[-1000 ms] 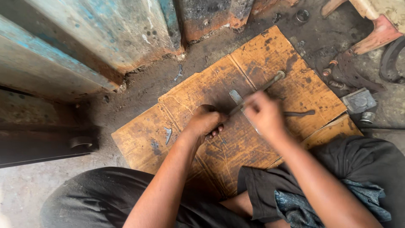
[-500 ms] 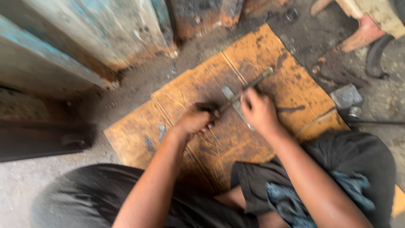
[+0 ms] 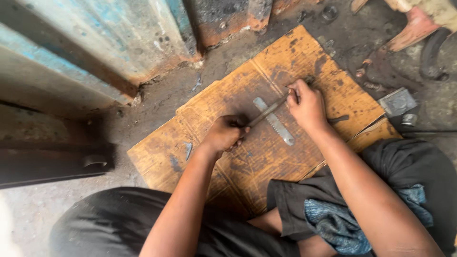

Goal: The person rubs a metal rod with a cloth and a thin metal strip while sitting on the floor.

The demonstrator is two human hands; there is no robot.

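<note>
A worn, oil-stained cardboard sheet [image 3: 247, 157] lies on the dirty floor in front of me. A flat grey metal strip [image 3: 275, 123] rests on it. Across the strip lies a thin dark metal file or rod [image 3: 266, 113], held at both ends. My left hand [image 3: 223, 134] is closed around its near, lower end. My right hand [image 3: 307, 105] grips its far, upper end. Both forearms reach out over my dark trousers.
A scuffed blue-grey metal wall [image 3: 95, 47] rises at the left, with a dark metal bar [image 3: 52, 164] below it. A small grey metal block [image 3: 397, 101], a dark curved piece [image 3: 431, 54] and a person's foot in a sandal [image 3: 419, 24] lie at the right.
Both hands, still on the file, have shifted along the cardboard towards the upper right over the metal strip. The view has tilted slightly.
</note>
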